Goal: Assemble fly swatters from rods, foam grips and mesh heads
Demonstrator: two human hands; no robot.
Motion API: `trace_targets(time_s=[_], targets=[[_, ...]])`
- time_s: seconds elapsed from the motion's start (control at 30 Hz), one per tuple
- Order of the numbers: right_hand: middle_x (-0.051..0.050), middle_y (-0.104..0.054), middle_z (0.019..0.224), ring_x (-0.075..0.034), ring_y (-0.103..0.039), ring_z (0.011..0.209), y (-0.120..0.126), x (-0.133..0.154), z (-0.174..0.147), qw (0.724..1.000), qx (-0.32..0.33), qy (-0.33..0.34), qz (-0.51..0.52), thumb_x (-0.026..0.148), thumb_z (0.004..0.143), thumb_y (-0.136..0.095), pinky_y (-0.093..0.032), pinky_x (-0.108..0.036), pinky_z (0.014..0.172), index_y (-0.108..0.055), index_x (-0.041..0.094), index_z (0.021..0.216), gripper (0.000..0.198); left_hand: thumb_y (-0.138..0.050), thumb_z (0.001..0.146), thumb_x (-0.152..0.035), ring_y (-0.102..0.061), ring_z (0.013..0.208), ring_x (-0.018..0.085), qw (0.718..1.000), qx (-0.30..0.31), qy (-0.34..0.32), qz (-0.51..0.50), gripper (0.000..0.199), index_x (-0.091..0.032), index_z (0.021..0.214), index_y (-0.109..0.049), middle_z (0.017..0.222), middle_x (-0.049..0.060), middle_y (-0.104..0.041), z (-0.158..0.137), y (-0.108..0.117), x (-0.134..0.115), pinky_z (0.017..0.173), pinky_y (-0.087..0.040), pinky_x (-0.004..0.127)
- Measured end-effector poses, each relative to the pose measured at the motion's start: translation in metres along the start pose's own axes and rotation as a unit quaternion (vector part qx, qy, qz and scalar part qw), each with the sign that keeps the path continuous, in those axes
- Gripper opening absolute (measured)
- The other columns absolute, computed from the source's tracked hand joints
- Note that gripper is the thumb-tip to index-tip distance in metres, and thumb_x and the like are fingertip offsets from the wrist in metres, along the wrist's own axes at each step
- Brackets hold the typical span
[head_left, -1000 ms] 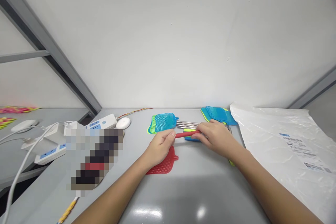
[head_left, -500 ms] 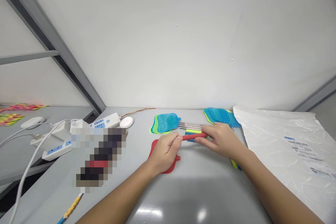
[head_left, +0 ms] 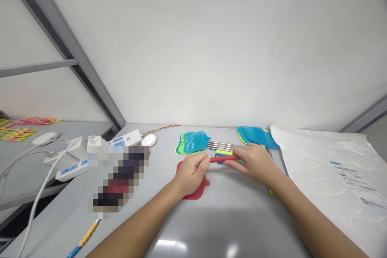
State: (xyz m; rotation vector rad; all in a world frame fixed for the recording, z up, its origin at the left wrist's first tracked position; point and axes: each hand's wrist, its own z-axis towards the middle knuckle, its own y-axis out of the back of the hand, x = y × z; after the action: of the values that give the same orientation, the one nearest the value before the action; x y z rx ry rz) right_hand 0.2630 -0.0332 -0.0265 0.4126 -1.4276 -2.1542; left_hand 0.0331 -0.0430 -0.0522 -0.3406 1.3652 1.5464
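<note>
Filling the back, a pale wall (head_left: 193, 56) rises behind a grey bench (head_left: 236, 229). A white plastic mailing bag (head_left: 311, 173) lies along the right side, its printed label (head_left: 356, 181) showing a blue block at the top and dark lines of lettering too small to read. To the left sits an object (head_left: 122, 177) blurred by mosaic squares, with white power strips (head_left: 130, 138) carrying blue socket panels beside it. In the middle, the left hand (head_left: 192, 174) has its grip wrapped around the left end of a red handle (head_left: 222, 159), and the right hand (head_left: 254, 161) has its grip clamped on the other end, so the handle spans the two, roughly level, in front of the person. Beyond it are two overlapping stacks of blue and green fly-swatter heads, one at left (head_left: 196, 141), one at right (head_left: 254, 134). A red fly-swatter head (head_left: 198, 192) lies partly under the left hand. Smaller still are blue and green handles (head_left: 223, 153), thin metal rods (head_left: 223, 145) and a round white device (head_left: 149, 140).
</note>
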Motion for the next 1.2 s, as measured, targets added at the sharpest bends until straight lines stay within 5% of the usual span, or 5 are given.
trace_targets(time_s=[0.33,0.53,0.8,1.0,1.2], targets=[[-0.002,-0.061,0.065,-0.014,-0.051,0.058,-0.025,0.033,0.001,0.998,0.023,0.065,-0.005,0.043,0.092,-0.049,-0.022,-0.029,0.057,-0.057,0.019,0.072,0.032,-0.027,0.099,-0.034,-0.049,0.063,0.018,0.950,0.062,-0.063,0.300,0.036,-0.020,0.074,-0.050,0.069,0.003,-0.059,-0.001,-0.011,-0.017,0.062,-0.024,0.032],[-0.009,-0.062,0.098,-0.024,-0.055,0.093,-0.014,0.028,0.005,0.998,-0.051,0.042,-0.023,0.032,0.091,-0.051,-0.036,-0.037,0.083,-0.060,0.019,0.101,0.019,-0.033,0.096,-0.049,-0.046,0.054,0.017,0.961,0.020,0.014,0.276,0.038,-0.022,0.071,-0.043,0.061,0.000,-0.056,0.002,-0.001,-0.009,0.054,-0.017,0.030],[-0.018,-0.043,0.127,-0.029,-0.043,0.120,-0.024,0.047,0.000,0.974,-0.179,-0.071,0.114,0.031,0.089,-0.051,-0.040,-0.045,0.095,-0.036,0.018,0.132,0.047,-0.036,0.094,-0.050,-0.045,0.056,0.016,0.985,-0.047,0.077,0.144,0.037,-0.022,0.071,-0.044,0.060,-0.002,-0.053,0.012,0.014,0.007,0.054,-0.024,0.027],[-0.007,-0.055,0.096,-0.022,-0.053,0.087,-0.039,0.071,-0.007,0.985,0.043,-0.034,0.163,0.034,0.087,-0.058,-0.044,-0.036,0.076,-0.056,0.021,0.089,0.014,-0.037,0.094,-0.047,-0.046,0.058,0.015,0.989,-0.099,0.093,0.067,0.032,-0.022,0.080,-0.053,0.061,-0.003,-0.050,0.014,0.009,0.019,0.057,-0.030,0.026],[-0.004,-0.057,0.092,-0.021,-0.054,0.086,-0.052,0.073,-0.009,0.981,0.090,-0.038,0.170,0.038,0.084,-0.064,-0.039,-0.034,0.076,-0.058,0.020,0.087,0.020,-0.040,0.094,-0.046,-0.045,0.060,0.014,0.990,-0.095,0.105,-0.004,0.031,-0.021,0.084,-0.055,0.063,-0.004,-0.050,0.015,-0.005,0.023,0.058,-0.034,0.026]])
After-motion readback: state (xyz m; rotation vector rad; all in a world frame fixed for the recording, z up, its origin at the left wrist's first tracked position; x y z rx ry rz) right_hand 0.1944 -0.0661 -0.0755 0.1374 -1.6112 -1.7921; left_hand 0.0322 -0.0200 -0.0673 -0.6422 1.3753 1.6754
